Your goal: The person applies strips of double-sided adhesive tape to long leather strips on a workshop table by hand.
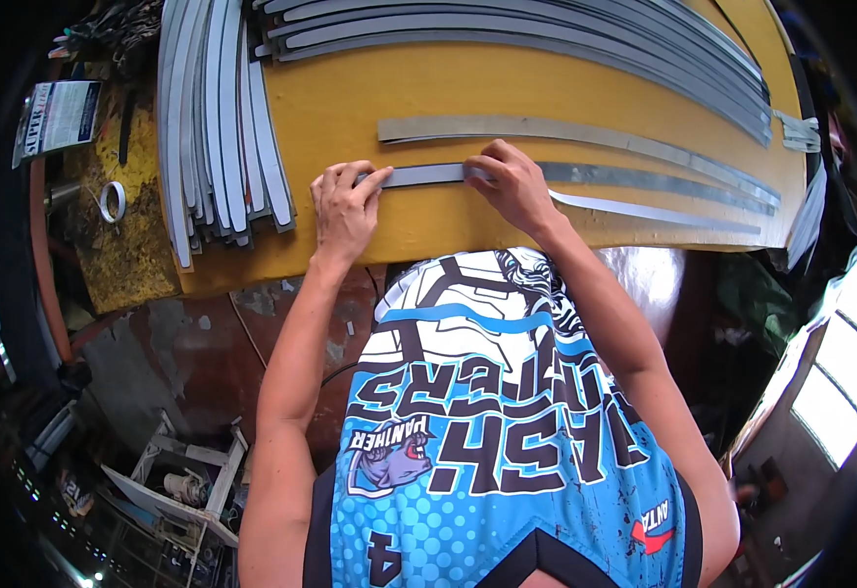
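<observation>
A long dark grey strip [644, 179] lies across the yellow table, with a light grey strip [426, 175] on top of its left part. My left hand [348, 201] pinches the left end of these strips. Near their middle, my right hand [514, 186] has its fingers closed on the light strip. From under my right hand a thin pale strip [644, 213] trails to the right. Behind both hands lies a separate tan-grey strip [507, 128].
A stack of grey strips [218, 118] hangs over the table [428, 223] at left; another bundle [546, 29] lies along the back. A white tape ring [112, 202] sits far left. Below left stands a wooden frame [178, 480].
</observation>
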Tool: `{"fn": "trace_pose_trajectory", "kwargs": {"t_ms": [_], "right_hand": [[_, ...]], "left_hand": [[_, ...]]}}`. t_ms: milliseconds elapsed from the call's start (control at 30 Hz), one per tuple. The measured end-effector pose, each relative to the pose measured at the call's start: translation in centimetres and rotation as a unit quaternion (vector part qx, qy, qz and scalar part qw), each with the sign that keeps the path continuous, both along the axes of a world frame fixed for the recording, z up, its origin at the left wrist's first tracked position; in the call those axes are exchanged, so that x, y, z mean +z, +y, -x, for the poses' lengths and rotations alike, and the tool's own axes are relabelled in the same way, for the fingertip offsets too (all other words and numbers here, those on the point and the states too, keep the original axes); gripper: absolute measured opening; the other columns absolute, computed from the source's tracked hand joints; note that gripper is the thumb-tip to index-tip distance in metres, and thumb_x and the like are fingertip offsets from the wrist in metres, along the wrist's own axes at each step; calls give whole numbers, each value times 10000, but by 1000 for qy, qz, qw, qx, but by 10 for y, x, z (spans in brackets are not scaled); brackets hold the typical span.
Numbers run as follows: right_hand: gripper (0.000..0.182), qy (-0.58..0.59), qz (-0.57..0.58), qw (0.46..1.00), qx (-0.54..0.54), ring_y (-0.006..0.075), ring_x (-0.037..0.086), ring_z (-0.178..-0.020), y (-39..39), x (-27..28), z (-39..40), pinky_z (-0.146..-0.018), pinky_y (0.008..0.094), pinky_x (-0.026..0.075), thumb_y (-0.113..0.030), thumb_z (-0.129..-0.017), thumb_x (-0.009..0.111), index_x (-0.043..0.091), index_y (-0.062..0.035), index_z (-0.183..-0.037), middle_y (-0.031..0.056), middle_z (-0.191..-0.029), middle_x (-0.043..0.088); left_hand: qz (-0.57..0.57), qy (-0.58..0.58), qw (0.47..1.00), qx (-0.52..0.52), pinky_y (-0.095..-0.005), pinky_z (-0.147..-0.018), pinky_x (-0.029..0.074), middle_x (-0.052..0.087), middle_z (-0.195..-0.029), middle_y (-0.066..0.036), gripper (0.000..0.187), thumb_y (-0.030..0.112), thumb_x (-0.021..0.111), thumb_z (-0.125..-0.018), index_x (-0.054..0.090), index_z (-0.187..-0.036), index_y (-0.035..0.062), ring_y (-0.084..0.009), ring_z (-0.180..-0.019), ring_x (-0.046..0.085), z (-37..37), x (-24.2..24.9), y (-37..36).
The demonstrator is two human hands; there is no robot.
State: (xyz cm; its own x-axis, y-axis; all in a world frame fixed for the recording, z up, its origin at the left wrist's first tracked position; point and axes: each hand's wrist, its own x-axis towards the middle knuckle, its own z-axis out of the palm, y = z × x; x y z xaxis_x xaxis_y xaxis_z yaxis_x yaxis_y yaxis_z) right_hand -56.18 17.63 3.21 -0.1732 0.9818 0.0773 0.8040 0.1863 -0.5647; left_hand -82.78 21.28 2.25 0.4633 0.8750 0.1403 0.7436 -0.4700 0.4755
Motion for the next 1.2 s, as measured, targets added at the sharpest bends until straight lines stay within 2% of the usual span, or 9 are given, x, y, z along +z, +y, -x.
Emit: {"fn": "trace_pose_trajectory", "kwargs": {"t_ms": [867, 967, 1067, 1200], "right_hand": [[160, 4, -24, 1000, -1, 285, 606, -846, -1, -3, 2, -737, 385, 513, -110, -771, 733, 689, -105, -925, 84, -914, 591], [134, 2, -14, 1000, -11, 269, 594, -876, -1, -5, 3, -771, 375, 502, -119, -762, 726, 699, -101, -892, 71, -905, 597], [158, 1, -33, 999, -2, 281, 607, -845, -1, -8, 2, -734, 382, 516, -108, -761, 735, 692, -111, -912, 81, -911, 592], [155, 4, -42, 999, -8, 279, 606, -843, -1, -10, 4, -732, 383, 514, -114, -754, 737, 690, -106, -901, 79, -899, 586]], "left_hand": [[7, -3, 1000, 17, -376, -922, 350, 617, -1053, 0, 252, 88, 673, -799, 732, -1035, 155, -209, -1039, 523, -6, 6, 1], [2, 11, 1000, 20, -378, -918, 361, 608, -1069, -17, 249, 76, 666, -791, 727, -1025, 134, -222, -1037, 526, -10, 8, 1], [18, 48, 998, 37, -389, -916, 389, 597, -1098, -47, 264, 59, 661, -777, 710, -1035, 90, -245, -1055, 529, -25, 11, 0], [8, -17, 1000, -14, -411, -909, 440, 597, -1104, -77, 286, 68, 667, -779, 685, -1064, 42, -271, -1073, 538, -64, 2, -6]]}}
